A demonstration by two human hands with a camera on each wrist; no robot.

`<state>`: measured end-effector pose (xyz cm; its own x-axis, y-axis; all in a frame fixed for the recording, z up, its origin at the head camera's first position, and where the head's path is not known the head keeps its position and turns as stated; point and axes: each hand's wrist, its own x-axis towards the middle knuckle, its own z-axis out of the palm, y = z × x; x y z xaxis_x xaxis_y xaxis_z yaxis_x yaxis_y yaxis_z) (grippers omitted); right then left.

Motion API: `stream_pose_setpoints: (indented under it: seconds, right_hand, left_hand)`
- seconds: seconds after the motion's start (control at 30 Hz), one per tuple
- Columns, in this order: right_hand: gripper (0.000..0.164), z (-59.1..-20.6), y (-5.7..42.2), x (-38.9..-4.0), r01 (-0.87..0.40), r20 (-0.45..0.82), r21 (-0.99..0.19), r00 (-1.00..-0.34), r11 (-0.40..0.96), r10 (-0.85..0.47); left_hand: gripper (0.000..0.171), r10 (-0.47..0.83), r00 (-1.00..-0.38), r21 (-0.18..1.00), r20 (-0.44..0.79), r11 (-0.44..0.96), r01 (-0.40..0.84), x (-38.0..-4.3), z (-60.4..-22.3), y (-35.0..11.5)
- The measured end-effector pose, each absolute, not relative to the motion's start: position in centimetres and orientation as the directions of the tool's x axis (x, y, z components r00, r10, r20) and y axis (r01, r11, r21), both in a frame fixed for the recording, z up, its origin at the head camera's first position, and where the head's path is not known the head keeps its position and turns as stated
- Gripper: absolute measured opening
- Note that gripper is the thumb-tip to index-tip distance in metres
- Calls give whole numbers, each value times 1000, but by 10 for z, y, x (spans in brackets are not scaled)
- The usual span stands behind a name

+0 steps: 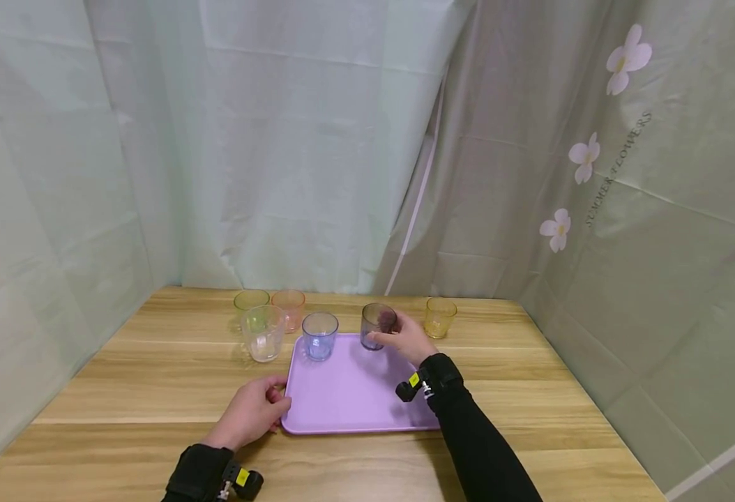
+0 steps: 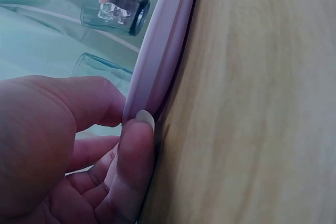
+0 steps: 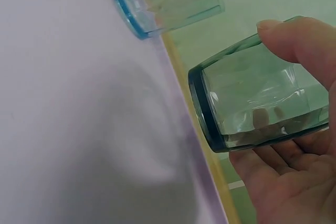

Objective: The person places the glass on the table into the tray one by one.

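Observation:
A smoky grey cup [image 1: 369, 322] is gripped by my right hand [image 1: 410, 338], thumb on one side and fingers round the other. The right wrist view shows its thick base [image 3: 208, 111] raised over the back edge of the purple tray [image 1: 349, 401]. On the tray's back left corner stands a blue cup [image 1: 320, 341], upright. My left hand [image 1: 251, 411] pinches the tray's left rim near the front corner. Thumb and fingertips meet at that rim [image 2: 163, 40] in the left wrist view.
Left of the tray, on the wooden table [image 1: 173, 390], stand a clear cup [image 1: 263, 341], a green cup [image 1: 249, 300] and a pinkish-orange cup [image 1: 293, 314]. A yellow cup [image 1: 439, 321] is behind the tray at right. Curtains [image 1: 298, 153] hang around the table's back and sides.

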<state>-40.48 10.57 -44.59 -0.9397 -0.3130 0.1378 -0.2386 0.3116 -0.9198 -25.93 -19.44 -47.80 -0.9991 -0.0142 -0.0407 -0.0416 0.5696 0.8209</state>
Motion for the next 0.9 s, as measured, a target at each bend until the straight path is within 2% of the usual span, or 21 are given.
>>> stream_pose_setpoints:
  seconds: [0.37,0.9]
  right_hand:
    - [64,-454,101,-405,-267,128,-884,-928,384,-351]
    - [67,-461,99,-406,-259,99,-886,-916,384,-389]
  left_hand:
    - [49,-15,-999,824,-38,566,-39,-259,-479,-194]
    - [49,-20,-999,823,-41,567,-45,-260,-479,-194]
